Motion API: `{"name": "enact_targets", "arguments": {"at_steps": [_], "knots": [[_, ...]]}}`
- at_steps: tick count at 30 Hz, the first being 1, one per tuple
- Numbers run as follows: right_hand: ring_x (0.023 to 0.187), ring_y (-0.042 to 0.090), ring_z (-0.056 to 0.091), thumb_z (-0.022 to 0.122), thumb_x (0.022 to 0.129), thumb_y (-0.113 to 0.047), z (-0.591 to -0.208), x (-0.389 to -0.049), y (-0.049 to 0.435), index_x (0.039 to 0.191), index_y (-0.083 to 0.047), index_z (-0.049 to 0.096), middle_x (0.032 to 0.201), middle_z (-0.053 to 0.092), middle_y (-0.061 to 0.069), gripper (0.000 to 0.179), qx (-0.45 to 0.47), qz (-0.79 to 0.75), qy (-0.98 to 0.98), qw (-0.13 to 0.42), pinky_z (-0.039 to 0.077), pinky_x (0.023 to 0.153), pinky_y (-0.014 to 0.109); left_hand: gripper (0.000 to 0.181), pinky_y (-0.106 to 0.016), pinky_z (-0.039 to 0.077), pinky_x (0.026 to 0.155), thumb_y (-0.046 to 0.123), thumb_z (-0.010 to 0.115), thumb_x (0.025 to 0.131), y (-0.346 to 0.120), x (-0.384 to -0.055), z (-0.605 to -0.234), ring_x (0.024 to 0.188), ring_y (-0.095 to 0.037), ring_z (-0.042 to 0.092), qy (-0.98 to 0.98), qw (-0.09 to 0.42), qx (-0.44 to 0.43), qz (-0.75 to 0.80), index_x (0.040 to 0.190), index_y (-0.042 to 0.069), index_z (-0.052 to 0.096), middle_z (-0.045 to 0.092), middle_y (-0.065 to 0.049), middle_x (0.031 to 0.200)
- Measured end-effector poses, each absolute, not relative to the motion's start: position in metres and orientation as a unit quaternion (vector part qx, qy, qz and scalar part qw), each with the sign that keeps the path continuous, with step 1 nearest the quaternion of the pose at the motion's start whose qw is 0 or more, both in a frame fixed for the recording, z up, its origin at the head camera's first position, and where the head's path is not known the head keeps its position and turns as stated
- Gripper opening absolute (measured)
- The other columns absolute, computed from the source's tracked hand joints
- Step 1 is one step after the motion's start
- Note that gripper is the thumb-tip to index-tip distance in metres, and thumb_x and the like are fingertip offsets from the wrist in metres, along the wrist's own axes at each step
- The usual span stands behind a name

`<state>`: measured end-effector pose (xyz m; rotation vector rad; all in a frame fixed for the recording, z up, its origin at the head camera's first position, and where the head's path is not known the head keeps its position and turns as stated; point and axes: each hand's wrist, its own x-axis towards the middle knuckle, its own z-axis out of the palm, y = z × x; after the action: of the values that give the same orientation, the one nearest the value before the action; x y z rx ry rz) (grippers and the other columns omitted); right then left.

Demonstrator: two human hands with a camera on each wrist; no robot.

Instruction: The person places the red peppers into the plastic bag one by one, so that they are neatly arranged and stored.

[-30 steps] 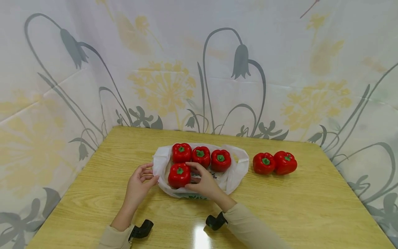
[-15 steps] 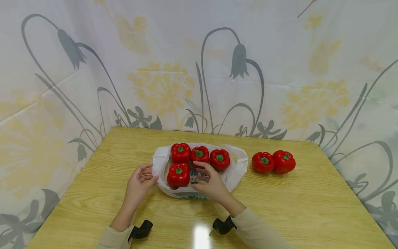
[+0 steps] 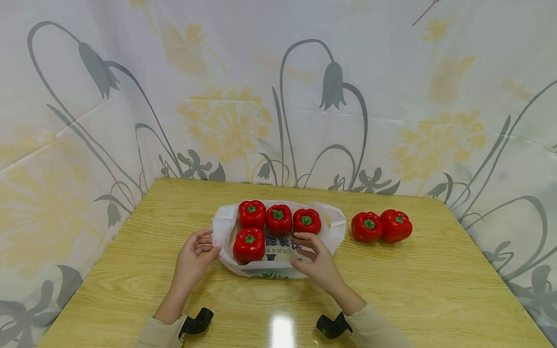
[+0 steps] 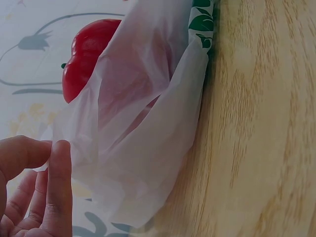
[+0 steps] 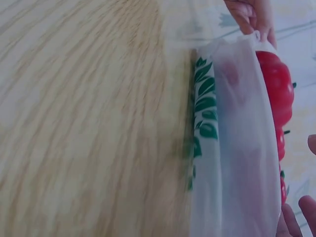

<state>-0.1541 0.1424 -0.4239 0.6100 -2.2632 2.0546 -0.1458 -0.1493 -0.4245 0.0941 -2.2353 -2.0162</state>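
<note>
A white plastic bag (image 3: 224,227) lies spread open on the table, with green leaf print (image 5: 205,103) along its near side. Inside it sit several red bell peppers, three in a back row and one bell pepper (image 3: 249,245) at the front left. My left hand (image 3: 194,256) pinches the bag's left edge between thumb and forefinger, plain in the left wrist view. Over the bag's front right part is my right hand (image 3: 319,263), fingers spread and holding nothing. The bag's printed bottom shows between the front pepper and that hand.
To the right of the bag, two more red bell peppers, a left one (image 3: 367,227) and a right one (image 3: 396,225), stand side by side on the wooden table (image 3: 413,290). A flowered cloth (image 3: 243,58) hangs behind the table.
My right hand has let go of the front left bell pepper and moved right, baring the bag's printed bottom. The pepper stays put, and the left hand keeps its pinch on the bag.
</note>
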Motion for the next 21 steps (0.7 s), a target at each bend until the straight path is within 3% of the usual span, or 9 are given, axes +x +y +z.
{"name": "enact_targets", "arguments": {"at_steps": [11,21], "knots": [[0.110,0.038,0.049,0.070,0.074,0.013,-0.434,-0.150,0.169,0.122,0.011,0.048,0.124,0.045,0.030,0.053,0.189,0.653,-0.732,0.052,0.046,0.091,0.045,0.045,-0.023,0.055,0.068,-0.004,0.066,0.083,-0.147,-0.146,-0.424,0.079,-0.009,0.058,-0.740,0.071,0.030,-0.668,0.125,0.000,0.050,0.053,-0.017,0.103],[0.109,0.045,0.050,0.069,0.074,0.015,-0.433,-0.142,0.185,0.122,0.009,0.049,0.124,0.048,0.028,0.052,0.131,0.649,-0.748,0.054,0.049,0.089,0.037,0.045,-0.022,0.055,0.068,-0.003,0.066,0.084,-0.148,-0.146,-0.424,0.080,-0.008,0.058,-0.744,0.064,0.034,-0.665,0.125,0.000,0.049,0.053,-0.018,0.105]]}}
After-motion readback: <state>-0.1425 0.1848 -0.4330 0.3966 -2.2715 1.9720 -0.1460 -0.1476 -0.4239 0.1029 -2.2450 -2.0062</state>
